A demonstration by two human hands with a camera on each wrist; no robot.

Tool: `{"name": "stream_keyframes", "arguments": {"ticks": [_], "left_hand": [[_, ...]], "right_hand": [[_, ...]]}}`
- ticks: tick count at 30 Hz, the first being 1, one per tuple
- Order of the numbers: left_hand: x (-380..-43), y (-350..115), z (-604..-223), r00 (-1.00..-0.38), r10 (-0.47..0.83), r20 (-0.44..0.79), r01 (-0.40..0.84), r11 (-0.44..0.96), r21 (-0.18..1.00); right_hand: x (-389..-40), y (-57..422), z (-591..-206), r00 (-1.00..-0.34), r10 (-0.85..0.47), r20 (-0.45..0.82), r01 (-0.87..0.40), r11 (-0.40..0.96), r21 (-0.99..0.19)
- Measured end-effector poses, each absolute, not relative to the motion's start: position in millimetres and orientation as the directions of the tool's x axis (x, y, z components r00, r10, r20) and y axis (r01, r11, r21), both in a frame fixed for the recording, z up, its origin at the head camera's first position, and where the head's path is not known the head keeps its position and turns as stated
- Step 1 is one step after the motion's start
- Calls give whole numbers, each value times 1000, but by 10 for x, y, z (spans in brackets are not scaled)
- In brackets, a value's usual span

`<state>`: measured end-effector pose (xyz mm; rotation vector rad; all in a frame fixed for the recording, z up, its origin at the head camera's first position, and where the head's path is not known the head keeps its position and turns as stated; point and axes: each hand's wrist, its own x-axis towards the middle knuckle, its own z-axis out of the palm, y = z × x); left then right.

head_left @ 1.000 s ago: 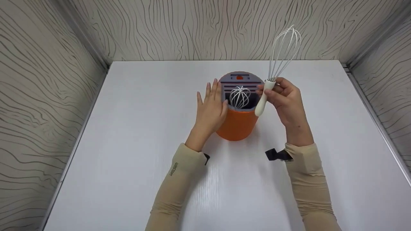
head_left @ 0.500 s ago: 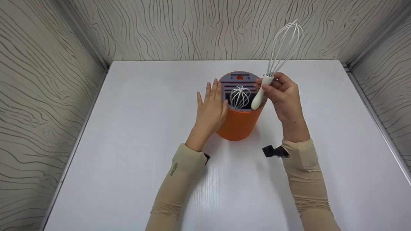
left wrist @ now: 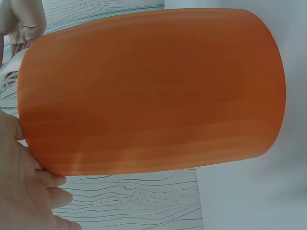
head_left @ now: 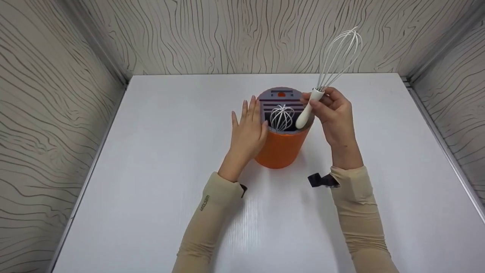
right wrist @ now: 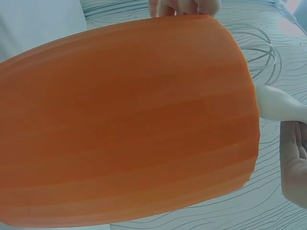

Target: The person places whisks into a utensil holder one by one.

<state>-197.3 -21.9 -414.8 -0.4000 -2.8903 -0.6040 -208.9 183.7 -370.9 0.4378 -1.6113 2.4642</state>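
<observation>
My right hand [head_left: 337, 115] pinches a whisk [head_left: 310, 108] near the top of its white handle. The wire loops point up and to the right, while the handle's rounded end overlaps the opening of an orange utensil holder [head_left: 282, 149] in the head view. In the right wrist view the handle end [right wrist: 280, 103] shows right at the holder's rim. A second whisk [head_left: 282, 116] stands inside the holder with its wire head showing; its lower part is hidden. My left hand [head_left: 248, 131] rests on the holder's left side near the rim, fingers extended.
The holder stands on a white table [head_left: 170, 132], toward its back. Behind it rises a wood-grain patterned wall [head_left: 227, 38], with similar panels at left and right. A small black device [head_left: 320, 180] is strapped at the right wrist.
My right hand has moved slightly left and up with the whisk, bringing the handle's end from the holder's right edge to over its opening. The left hand stays on the holder.
</observation>
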Motion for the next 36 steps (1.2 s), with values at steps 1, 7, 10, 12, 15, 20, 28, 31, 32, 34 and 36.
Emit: {"name": "stream_keyframes", "arguments": {"ticks": [1, 7, 10, 12, 15, 20, 28, 31, 32, 34, 36], "left_hand": [[-1972, -222, -4148, -952, 225, 210, 290, 882, 371], [-1967, -240, -4147, -951, 221, 215, 290, 877, 384], [-1964, -245, -4149, -952, 220, 212, 289, 876, 385], [-1963, -244, -4151, -953, 219, 209, 287, 878, 384], [-1964, -239, -4152, -953, 220, 206, 285, 880, 380], [-1951, -230, -4144, -954, 222, 202, 285, 880, 380], [-1971, -215, -4132, -952, 228, 204, 292, 877, 381], [-1976, -218, -4137, -953, 228, 197, 289, 879, 379], [-1977, -220, -4138, -954, 227, 197, 288, 880, 379], [-1980, -224, -4142, -954, 225, 197, 286, 881, 378], [-1981, -227, -4141, -953, 223, 203, 287, 880, 379]], "right_hand": [[-2089, 1836, -3709, -943, -18, 332, -298, -394, -869], [-2095, 1836, -3723, -939, 1, 344, -317, -391, -864], [-2099, 1831, -3726, -938, 1, 346, -318, -400, -860], [-2101, 1829, -3729, -938, 3, 346, -320, -385, -866], [-2107, 1829, -3734, -940, 7, 340, -318, -375, -871], [-2118, 1831, -3755, -944, 9, 330, -312, -352, -882], [-2140, 1835, -3773, -945, 20, 328, -319, -286, -903], [-2147, 1834, -3782, -946, 17, 324, -316, -275, -908], [-2147, 1832, -3783, -946, 15, 324, -316, -275, -908], [-2152, 1831, -3791, -946, 8, 323, -313, -280, -908], [-2154, 1828, -3797, -947, 5, 322, -310, -283, -908]]}}
